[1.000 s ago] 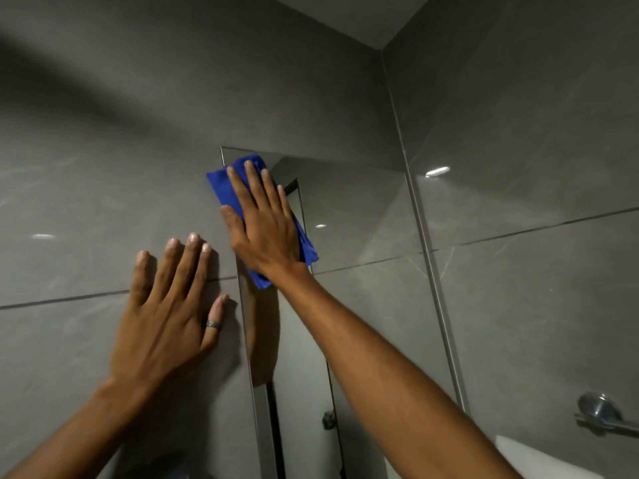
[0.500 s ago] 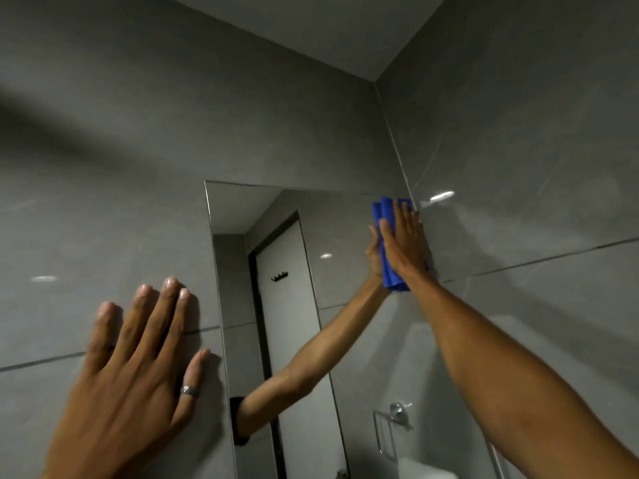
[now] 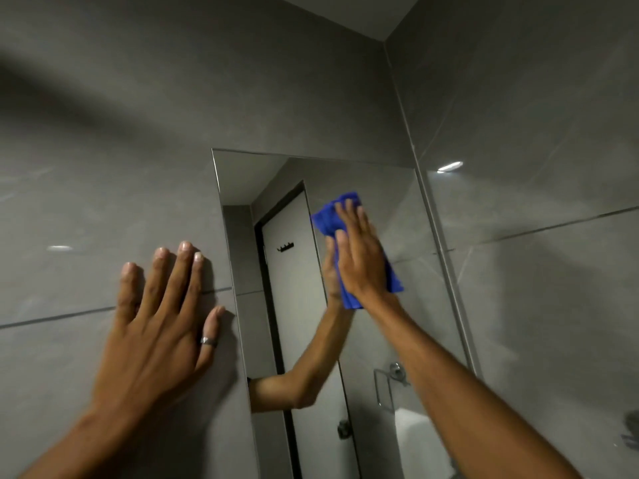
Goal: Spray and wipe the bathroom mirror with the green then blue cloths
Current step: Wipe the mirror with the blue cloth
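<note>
The bathroom mirror is a tall pane set into the grey tiled wall, reaching the corner on its right. My right hand presses the folded blue cloth flat against the upper middle of the glass. Part of the cloth shows above my fingers and below my wrist. My left hand lies flat on the wall tiles just left of the mirror's edge, fingers spread, a ring on the thumb, holding nothing. The green cloth and the spray bottle are out of view.
The right-hand tiled wall meets the mirror at a metal corner strip. A metal fitting sticks out of that wall at the lower right. The mirror reflects a door with hooks, a towel ring and my arm.
My right hand swept the blue cloth from the mirror's top left to its top right edge, and has now come back left and slightly down toward the middle. My left hand stayed on the wall.
</note>
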